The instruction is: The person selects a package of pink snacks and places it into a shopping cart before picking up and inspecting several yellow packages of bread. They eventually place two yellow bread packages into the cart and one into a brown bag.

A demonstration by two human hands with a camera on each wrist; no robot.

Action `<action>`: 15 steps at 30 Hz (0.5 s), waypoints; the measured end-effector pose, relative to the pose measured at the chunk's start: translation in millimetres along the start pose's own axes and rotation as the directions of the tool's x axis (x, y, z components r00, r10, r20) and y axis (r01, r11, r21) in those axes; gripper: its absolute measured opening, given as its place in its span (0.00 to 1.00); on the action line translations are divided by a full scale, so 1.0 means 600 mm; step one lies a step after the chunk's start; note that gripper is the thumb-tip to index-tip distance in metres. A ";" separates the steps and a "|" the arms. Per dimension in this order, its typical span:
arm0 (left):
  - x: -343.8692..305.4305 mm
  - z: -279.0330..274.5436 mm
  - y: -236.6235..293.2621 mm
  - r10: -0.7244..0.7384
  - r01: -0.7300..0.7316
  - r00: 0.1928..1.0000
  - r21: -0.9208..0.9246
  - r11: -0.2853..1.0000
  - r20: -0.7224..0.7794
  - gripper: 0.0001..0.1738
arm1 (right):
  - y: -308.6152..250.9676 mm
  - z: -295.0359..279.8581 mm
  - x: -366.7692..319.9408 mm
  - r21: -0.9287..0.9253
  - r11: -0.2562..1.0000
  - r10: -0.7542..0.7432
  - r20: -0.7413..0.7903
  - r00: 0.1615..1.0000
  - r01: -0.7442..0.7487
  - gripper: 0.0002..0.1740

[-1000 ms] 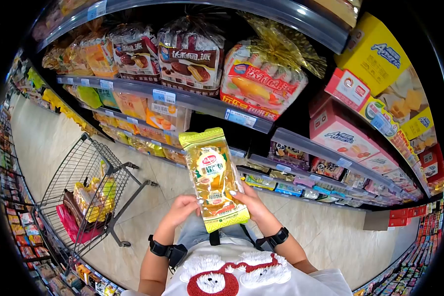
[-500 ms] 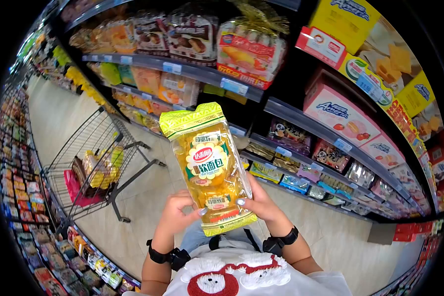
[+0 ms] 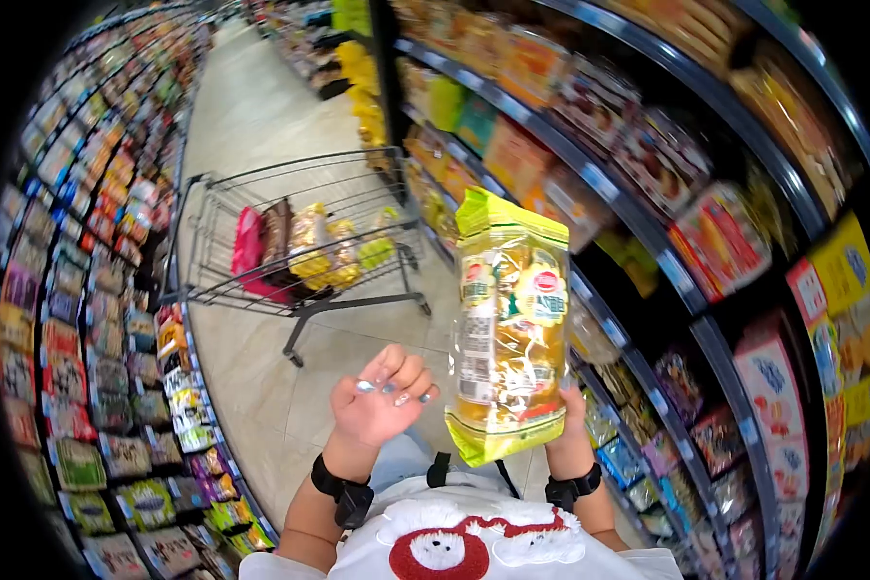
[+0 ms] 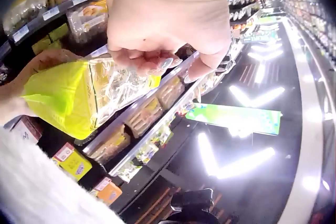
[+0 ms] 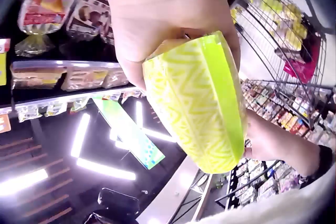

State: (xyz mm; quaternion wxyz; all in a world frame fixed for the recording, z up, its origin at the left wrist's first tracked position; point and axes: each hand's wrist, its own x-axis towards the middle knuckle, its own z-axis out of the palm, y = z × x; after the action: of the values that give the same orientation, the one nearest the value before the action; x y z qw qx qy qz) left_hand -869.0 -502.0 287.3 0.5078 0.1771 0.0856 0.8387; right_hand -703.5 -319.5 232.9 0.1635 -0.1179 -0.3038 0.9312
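Note:
In the head view my right hand [image 3: 572, 425] grips a clear and yellow-green bag of soft bread [image 3: 512, 338] near its lower right side, holding it upright in front of my body. Most of that hand is hidden behind the bag; the right wrist view shows the hand [image 5: 173, 19] wrapped over the zigzag-patterned end of the bread bag [image 5: 194, 98]. My left hand [image 3: 382, 396] is raised to the left of the bag, apart from it, with fingers loosely bent and nothing in them. Those loose fingers of the left hand [image 4: 168, 40] also show in the left wrist view.
A wire shopping cart [image 3: 304, 307] stands ahead to the left, holding several bagged snacks [image 3: 309, 246] and a pink pack [image 3: 248, 253]. Stocked shelves [image 3: 648, 217] rise close on the right, and racks of packets [image 3: 77, 367] line the left. The tiled aisle floor [image 3: 237, 126] runs between.
My view has swung left, bringing the cart nearer the centre. My left hand has let go of the bread bag, which has turned to show its side in my right hand.

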 end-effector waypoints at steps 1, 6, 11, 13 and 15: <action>-0.008 -0.004 0.026 0.030 -0.030 1.000 -0.047 0.998 0.005 0.14 | 0.019 0.005 0.021 0.048 0.999 0.013 0.028 1.000 -0.015 0.33; -0.069 -0.043 0.182 0.203 -0.201 0.979 0.038 0.979 -0.036 0.13 | 0.130 0.108 0.155 0.088 0.986 0.124 0.168 0.978 -0.140 0.33; -0.093 -0.075 0.274 0.213 -0.213 0.976 0.019 0.977 -0.044 0.12 | 0.187 0.203 0.224 -0.019 0.989 0.148 0.206 0.967 -0.148 0.33; -0.097 -0.086 0.294 0.247 -0.247 0.968 0.007 0.969 -0.055 0.12 | 0.206 0.200 0.250 -0.029 0.978 0.207 0.206 0.957 -0.205 0.33; -0.091 -0.100 0.307 0.288 -0.288 0.957 0.016 0.958 -0.029 0.13 | 0.211 0.209 0.274 -0.064 0.974 0.226 0.182 0.957 -0.218 0.34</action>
State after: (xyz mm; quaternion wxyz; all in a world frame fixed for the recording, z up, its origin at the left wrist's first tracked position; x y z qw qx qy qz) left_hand -1020.6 -634.5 279.9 0.3781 0.1773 0.0717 0.9058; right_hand -923.9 -420.1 235.5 0.0259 -0.0665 -0.3229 0.9437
